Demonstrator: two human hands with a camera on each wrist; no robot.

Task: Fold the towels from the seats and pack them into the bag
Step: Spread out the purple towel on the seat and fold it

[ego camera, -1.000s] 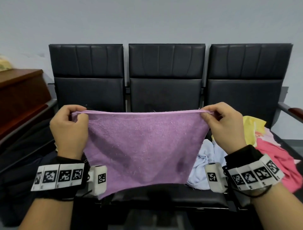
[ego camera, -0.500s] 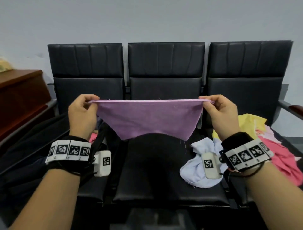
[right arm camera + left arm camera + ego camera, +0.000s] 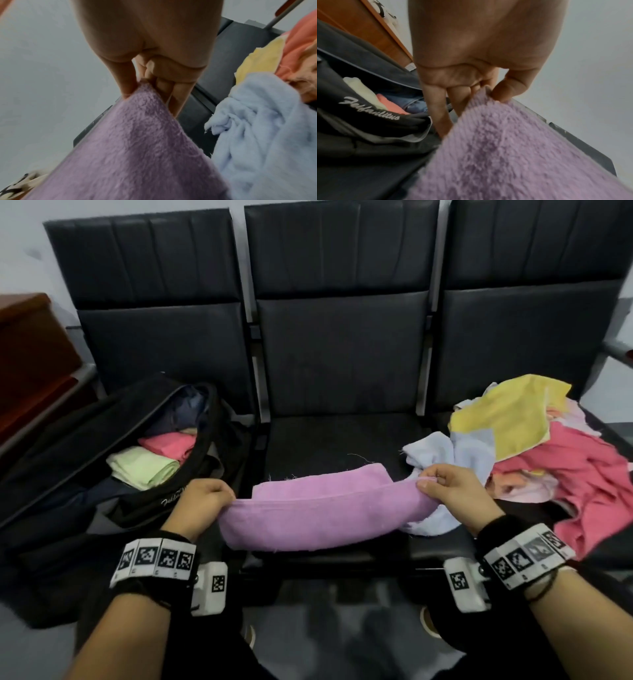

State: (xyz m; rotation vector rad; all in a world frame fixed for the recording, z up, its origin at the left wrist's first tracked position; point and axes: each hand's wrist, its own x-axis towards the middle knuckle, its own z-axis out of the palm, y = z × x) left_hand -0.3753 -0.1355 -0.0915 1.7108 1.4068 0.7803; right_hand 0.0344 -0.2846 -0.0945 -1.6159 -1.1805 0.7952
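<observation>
— Where was the towel (image 3: 318, 511)?
— Draped over the middle seat (image 3: 342, 436); soft, limp, light, I judged; best taken by its corners.
— The hands?
— Left hand (image 3: 198, 505) and right hand (image 3: 455, 494) each pinched an end; bag (image 3: 68, 440) lay beside.

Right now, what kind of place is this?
Probably a waiting area or office corridor: a row of three linked black padded seats against a plain pale wall, with a brown wooden cabinet alongside.
</observation>
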